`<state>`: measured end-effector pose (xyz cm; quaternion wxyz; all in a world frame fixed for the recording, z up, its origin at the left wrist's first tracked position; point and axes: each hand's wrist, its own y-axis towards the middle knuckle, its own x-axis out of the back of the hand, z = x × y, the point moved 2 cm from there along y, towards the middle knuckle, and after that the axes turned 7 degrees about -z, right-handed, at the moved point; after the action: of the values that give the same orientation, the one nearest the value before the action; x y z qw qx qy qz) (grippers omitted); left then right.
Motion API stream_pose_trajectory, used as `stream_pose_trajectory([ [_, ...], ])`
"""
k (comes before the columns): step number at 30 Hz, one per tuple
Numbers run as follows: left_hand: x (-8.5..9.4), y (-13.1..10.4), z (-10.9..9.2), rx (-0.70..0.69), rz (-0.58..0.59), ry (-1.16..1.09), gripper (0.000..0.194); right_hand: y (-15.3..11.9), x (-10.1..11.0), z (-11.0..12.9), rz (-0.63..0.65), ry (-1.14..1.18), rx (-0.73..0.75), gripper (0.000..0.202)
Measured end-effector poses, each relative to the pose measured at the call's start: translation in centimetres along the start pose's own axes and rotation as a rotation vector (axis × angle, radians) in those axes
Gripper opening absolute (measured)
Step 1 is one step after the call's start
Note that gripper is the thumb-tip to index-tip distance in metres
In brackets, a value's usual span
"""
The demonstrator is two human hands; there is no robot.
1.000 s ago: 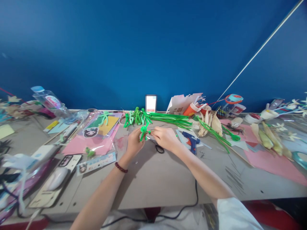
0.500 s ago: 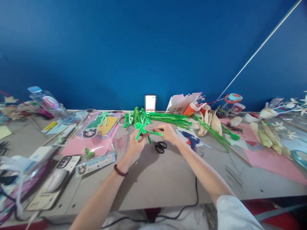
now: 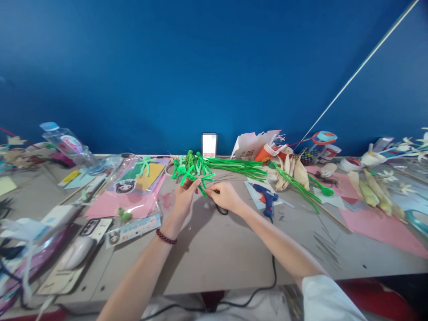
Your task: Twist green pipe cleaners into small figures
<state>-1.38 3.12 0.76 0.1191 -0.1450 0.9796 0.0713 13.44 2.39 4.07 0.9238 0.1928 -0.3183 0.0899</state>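
Note:
My left hand (image 3: 184, 196) is closed on a small figure of bright green pipe cleaners (image 3: 188, 174), held just above the table. It has a coiled round end and several short arms sticking out. My right hand (image 3: 228, 197) is closed in a pinch at the tip of one arm, which slants down between the two hands. Under my right hand lies a pair of black scissors (image 3: 222, 211), mostly covered by it. Just behind the figure are several more green pipe-cleaner pieces (image 3: 190, 159), and a bundle of long green pipe cleaners (image 3: 239, 167) stretches to the right.
A blue glue gun (image 3: 267, 196) lies right of my hands, its cable running to the table's front edge. Pink paper (image 3: 100, 203) and a plastic packet are at the left, with a white mouse (image 3: 78, 252) nearer. A phone (image 3: 209, 145) stands against the blue wall.
The figure has tipped and shifted slightly left and down in my left hand. My right hand has moved down and left, from a sideways arm to a downward one, now covering much of the scissors.

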Motion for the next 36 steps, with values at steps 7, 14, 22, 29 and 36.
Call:
stream_pose_trajectory([
  [7, 0.0, 0.3, -0.5, 0.16, 0.094, -0.123, 0.025, 0.3, 0.5, -0.3, -0.014, -0.051, 0.007, 0.027],
  [14, 0.5, 0.9, 0.4, 0.115, 0.098, -0.025, 0.023, 0.5, 0.8, -1.0, -0.063, -0.099, 0.012, 0.028],
  [22, 0.4, 0.5, -0.3, 0.026, 0.128, 0.104, 0.021, 1.1, 1.8, -1.9, -0.109, -0.066, -0.01, 0.021],
  [29, 0.4, 0.2, -0.3, -0.104, 0.068, 0.205, 0.019, 0.7, 1.0, -1.5, -0.066, -0.113, 0.033, 0.024],
  [36, 0.8, 0.2, -0.1, -0.422, 0.0, 0.465, 0.027, -0.6, 0.1, 1.0, 0.028, -0.335, 0.129, 0.03],
])
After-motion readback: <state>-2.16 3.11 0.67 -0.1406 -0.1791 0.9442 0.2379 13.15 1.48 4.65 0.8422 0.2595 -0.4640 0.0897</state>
